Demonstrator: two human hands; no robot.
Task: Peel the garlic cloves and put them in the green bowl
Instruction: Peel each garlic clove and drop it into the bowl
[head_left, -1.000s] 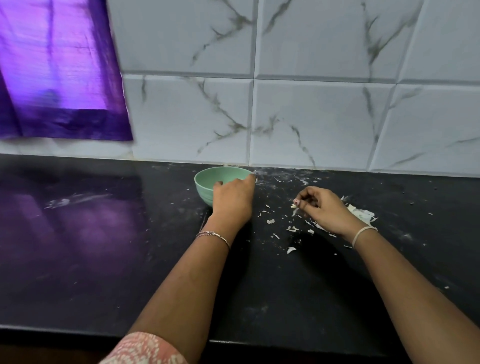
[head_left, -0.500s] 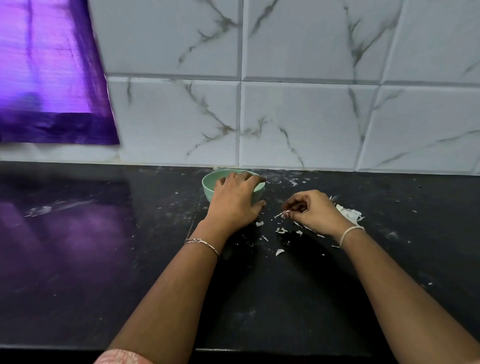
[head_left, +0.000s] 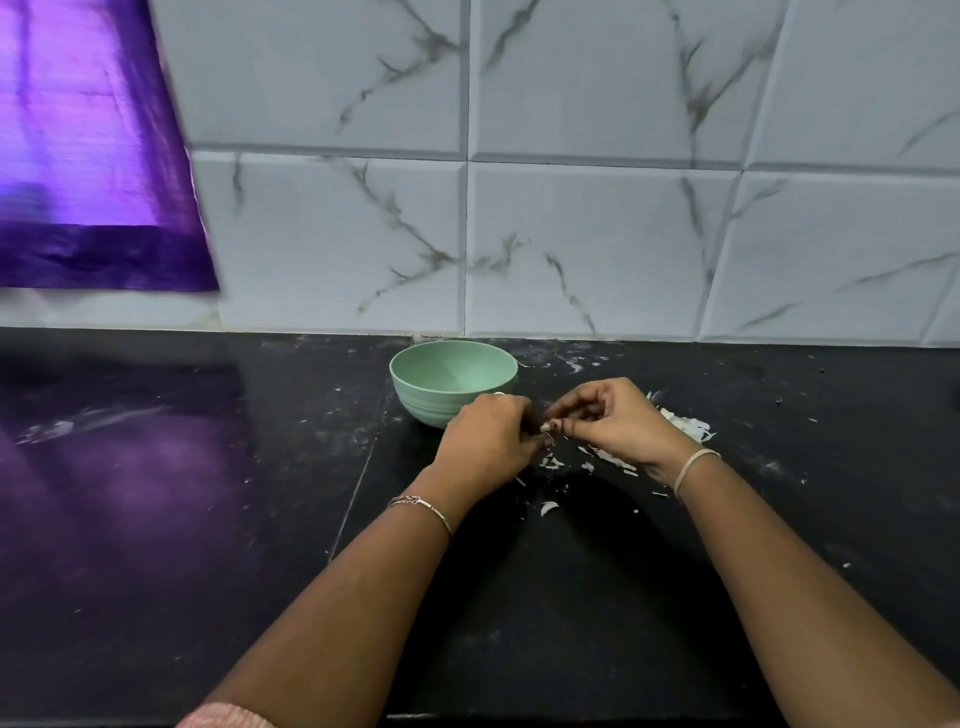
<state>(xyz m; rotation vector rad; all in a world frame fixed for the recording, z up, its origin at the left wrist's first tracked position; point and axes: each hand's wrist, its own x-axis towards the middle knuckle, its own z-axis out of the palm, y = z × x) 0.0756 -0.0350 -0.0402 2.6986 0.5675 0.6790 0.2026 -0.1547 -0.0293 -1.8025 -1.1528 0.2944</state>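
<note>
The green bowl (head_left: 451, 379) stands on the black counter near the tiled wall; I cannot see anything inside it from here. Just in front and to the right of it, my left hand (head_left: 488, 441) and my right hand (head_left: 618, 421) meet. Both pinch a small pale garlic clove (head_left: 545, 427) between their fingertips. Only the clove's tip shows between the fingers.
White garlic skins (head_left: 680, 426) lie in a heap behind my right wrist, and smaller flakes (head_left: 550, 462) are scattered under the hands. A purple cloth (head_left: 93, 156) hangs on the wall at the left. The counter's front edge (head_left: 467, 719) runs along the bottom.
My left hand has come off the bowl's rim and moved right to join my right hand on the clove. The bowl is now uncovered.
</note>
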